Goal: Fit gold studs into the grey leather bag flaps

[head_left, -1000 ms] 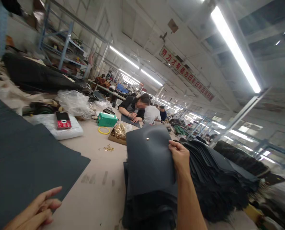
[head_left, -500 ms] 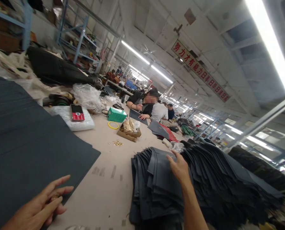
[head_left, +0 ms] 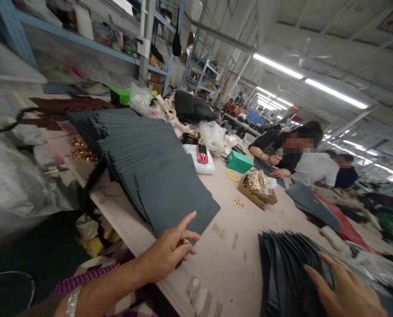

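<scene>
Dark panels [head_left: 173, 163] are fanned on the worktop [head_left: 209, 255], their long axis directed from far left to near right, one corner pointed rightward. By their near edge the left hand [head_left: 165, 253] is held with fingers parted; whether the small gold piece [head_left: 185, 241] among them is pinched cannot be told. The right hand [head_left: 348, 288], thumb and forefinger spread, is laid on a second stack [head_left: 282, 273].
</scene>
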Available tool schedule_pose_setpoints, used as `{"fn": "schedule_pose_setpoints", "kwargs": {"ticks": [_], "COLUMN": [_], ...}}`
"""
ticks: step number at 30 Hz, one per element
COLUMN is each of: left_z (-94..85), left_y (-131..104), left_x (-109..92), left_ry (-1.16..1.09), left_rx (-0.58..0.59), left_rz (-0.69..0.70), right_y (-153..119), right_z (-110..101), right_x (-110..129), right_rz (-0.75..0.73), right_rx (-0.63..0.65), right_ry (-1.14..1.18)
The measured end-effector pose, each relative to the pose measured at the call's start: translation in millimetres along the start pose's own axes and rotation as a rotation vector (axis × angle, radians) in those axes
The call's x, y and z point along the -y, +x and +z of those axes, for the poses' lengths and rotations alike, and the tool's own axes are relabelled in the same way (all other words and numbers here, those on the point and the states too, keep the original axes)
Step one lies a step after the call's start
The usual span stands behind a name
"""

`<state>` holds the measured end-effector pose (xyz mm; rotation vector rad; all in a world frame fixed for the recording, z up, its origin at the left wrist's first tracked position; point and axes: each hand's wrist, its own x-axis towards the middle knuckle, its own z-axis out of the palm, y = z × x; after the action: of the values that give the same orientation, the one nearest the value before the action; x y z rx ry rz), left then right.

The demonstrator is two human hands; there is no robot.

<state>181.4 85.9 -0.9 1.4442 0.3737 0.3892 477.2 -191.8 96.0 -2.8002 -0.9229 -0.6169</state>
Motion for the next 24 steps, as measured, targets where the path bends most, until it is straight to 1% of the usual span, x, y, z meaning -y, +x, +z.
{"fn": "schedule_pose_setpoints", "kwargs": {"ticks": [1,2,3,5,7,8,10,11,13,16,18,20,22,24], "left_z": [0.0,0.1,0.2,-0.3,-2.2,-3.7,-7.7,-10.2,-15.8,-24.8,-30.5,-36.1,-42.1,-48.6], "left_y": [-1.3,-2.3,-3.2,-4.8,-6.5,-7.5,-9.8,-11.2,-14.7,-22.9,-30.2,-37.8,-44.8,-51.4], "left_x": [-1.8,-4.0,-6.6,-11.7,-15.2,-16.0,-15.8,-15.1,-13.2,-11.6,-10.7,-7.7,-1.3,7.3], "left_ry": [0.032,0.075,0.125,0.215,0.274,0.292,0.321,0.332,0.35,0.374,0.391,0.324,0.12,-0.115], "left_rx": [-0.001,-0.001,0.001,0.007,0.018,0.025,0.036,0.04,0.038,0.014,-0.05,-0.137,-0.217,-0.282], "left_rz": [0.014,0.026,0.037,0.052,0.072,0.09,0.127,0.142,0.146,0.071,0.005,-0.067,-0.16,-0.25], "right_y": [-9.1,-19.0,-28.8,-46.0,-58.1,-62.0,-66.7,-68.0,-70.1,-75.4,-78.6,-76.1,-63.8,-42.4], "right_z": [-4.3,-7.0,-7.6,-2.8,6.3,11.2,20.3,24.8,34.4,49.9,58.4,64.2,69.7,78.5], "right_x": [20.9,46.8,75.9,136.4,189.7,211.2,242.4,252.5,264.9,273.9,278.9,284.3,289.6,294.3], "right_rz": [-0.003,-0.007,-0.045,-0.262,-0.447,-0.528,-0.642,-0.68,-0.733,-0.814,-0.816,-0.719,-0.565,-0.429], "right_rx": [-0.023,-0.018,0.01,0.181,0.214,0.234,0.256,0.255,0.239,0.268,0.321,0.378,0.402,0.381], "right_ry": [0.07,0.185,0.343,0.619,0.805,0.88,0.982,1.017,1.06,1.047,1.027,1.026,1.013,0.969]}}
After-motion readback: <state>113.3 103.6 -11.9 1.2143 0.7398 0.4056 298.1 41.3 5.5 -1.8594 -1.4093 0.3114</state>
